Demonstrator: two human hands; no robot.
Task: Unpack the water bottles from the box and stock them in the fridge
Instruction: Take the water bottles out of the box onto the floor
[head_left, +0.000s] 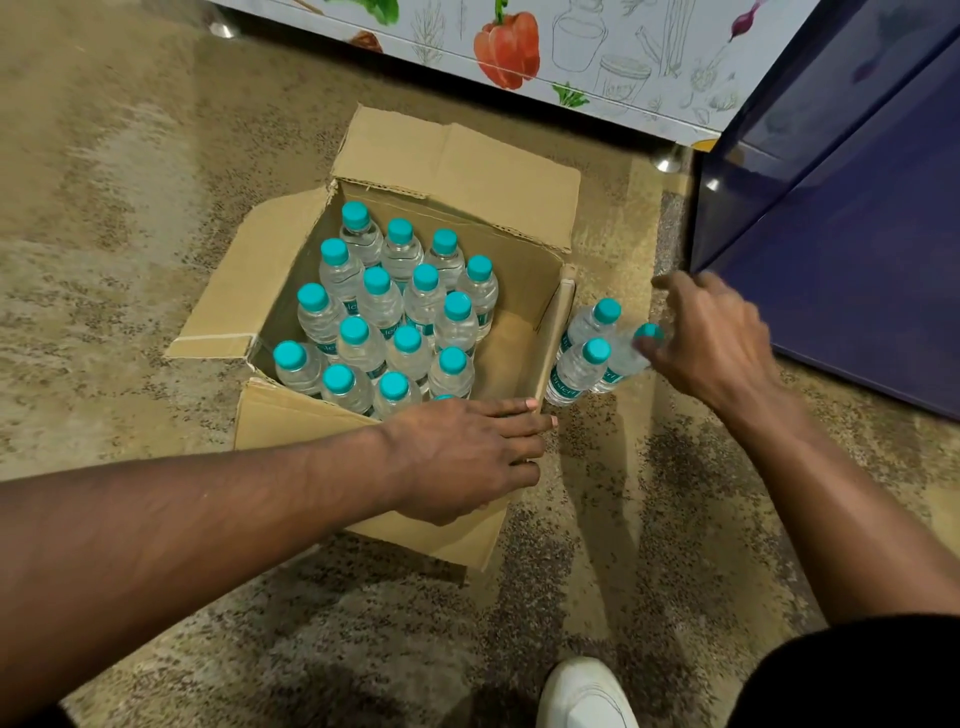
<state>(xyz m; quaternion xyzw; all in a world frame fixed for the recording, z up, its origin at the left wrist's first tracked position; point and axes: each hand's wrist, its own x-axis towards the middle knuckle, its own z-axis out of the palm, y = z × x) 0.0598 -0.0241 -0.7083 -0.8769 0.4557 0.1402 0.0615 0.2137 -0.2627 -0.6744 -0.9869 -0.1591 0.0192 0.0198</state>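
Fingers of the right hand (711, 343) pinch the cap of a tilted bottle (626, 358) just right of the box (395, 332); the left hand (462, 452) lies flat and spread on the box's near flap.

Two bottles (584, 343) stand beside the tilted one; knocking them could topple them. Most bottles remain inside the box, and the fridge (841, 249) stands beyond it.

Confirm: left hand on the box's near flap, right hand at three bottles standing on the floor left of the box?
Wrong side. In the head view the three bottles stand on the floor right of the box, next to the blue fridge. The rest holds: left hand on the near flap, right hand at the bottles, fingers on one cap.
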